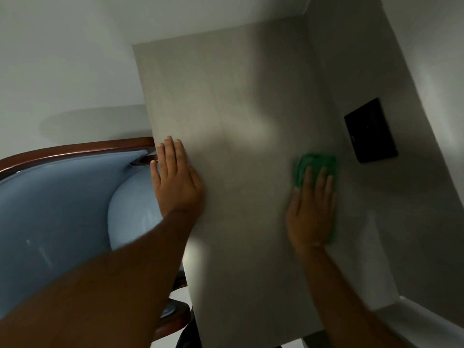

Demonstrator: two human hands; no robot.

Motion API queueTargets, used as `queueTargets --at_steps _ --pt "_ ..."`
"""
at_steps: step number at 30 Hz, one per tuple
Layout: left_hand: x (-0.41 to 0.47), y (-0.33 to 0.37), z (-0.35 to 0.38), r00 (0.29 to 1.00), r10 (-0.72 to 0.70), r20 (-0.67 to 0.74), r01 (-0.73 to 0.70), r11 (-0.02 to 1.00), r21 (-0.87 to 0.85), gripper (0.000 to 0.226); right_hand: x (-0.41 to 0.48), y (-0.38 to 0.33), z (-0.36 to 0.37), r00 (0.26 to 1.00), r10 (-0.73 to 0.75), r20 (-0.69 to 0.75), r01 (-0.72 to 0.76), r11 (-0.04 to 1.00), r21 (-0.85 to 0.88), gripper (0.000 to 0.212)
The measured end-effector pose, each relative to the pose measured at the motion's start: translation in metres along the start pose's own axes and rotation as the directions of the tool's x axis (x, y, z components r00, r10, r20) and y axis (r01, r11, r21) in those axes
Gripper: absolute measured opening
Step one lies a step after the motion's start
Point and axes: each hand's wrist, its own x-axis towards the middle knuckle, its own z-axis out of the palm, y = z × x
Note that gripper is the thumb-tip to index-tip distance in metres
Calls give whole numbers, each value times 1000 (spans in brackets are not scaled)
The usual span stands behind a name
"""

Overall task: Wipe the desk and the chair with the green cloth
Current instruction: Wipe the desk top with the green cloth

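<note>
Head view, looking steeply down: nearest to us, both of our bare forearms reach out over a pale grey desk (238, 109).

Our left hand (175, 182) lies flat, palm down, at the desk's left edge. Its fingers are straight and held close together, with the little finger hanging just past the rim. It grips nothing.

Our right hand (312, 209) lies palm down on the green cloth (315, 164), toward the right side of the desktop. The fingers are stretched out with slight gaps between them, pressing the cloth flat against the surface instead of pinching it. The cloth is bunched; it sticks out beyond our fingertips, and a thin strip of it shows along the outer side of the hand down to the wrist.

To the left, just beside the desk, stands the chair (57, 209). It has light blue padding and a curved, reddish-brown wooden frame, and our left forearm crosses over its seat.

Farther off, past the cloth and to its right, a flat black rectangular panel (370, 130) sits apart from the cloth; we cannot tell what it is. Beyond the desk's far edge the surroundings are plain white.
</note>
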Motion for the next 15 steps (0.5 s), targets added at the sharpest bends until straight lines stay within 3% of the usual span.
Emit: queueTargets --at_steps 4,10,13,15 --pt "1 -3 -1 1000 -5 5 5 1000 -12 66 -70 -51 20 966 -251 63 251 968 1 62" --pt "2 2 -2 1000 -8 12 8 1000 -19 66 30 -114 18 813 -583 19 581 812 57 57" --pt "2 2 -3 1000 -9 7 9 1000 -14 66 90 -115 12 795 -605 -30 606 792 79 56" --pt "1 3 -4 1000 -4 17 4 1000 -14 66 118 -93 9 843 -537 -42 538 839 77 57"
